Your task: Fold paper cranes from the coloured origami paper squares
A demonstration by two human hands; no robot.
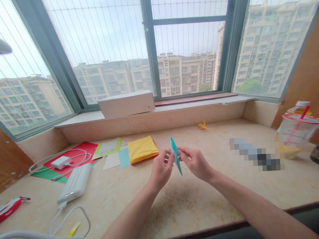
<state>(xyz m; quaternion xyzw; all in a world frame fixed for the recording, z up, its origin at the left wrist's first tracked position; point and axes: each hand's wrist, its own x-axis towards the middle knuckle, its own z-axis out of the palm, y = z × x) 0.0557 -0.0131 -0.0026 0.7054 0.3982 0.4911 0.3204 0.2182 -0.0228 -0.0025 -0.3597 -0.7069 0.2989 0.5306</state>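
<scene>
A folded piece of turquoise paper (pixel 176 157) is held up above the counter, its narrow edge turned toward me. My left hand (pixel 162 167) grips it from the left, with the thumb against the paper. From the other side, the fingers of my right hand (pixel 195 163) pinch it near its middle. Left of my hands lies a stack of yellow paper (pixel 142 149) with red showing underneath. Farther back stands a small yellow folded paper crane (pixel 203 125).
On the left are a white power bank (pixel 75 182), a charger (pixel 61 162) with cables, and red paper (pixel 82 154). A white box (pixel 128 104) rests on the sill. At right stands a plastic cup (pixel 294 135) with a straw, near a pixelated object (pixel 256 153).
</scene>
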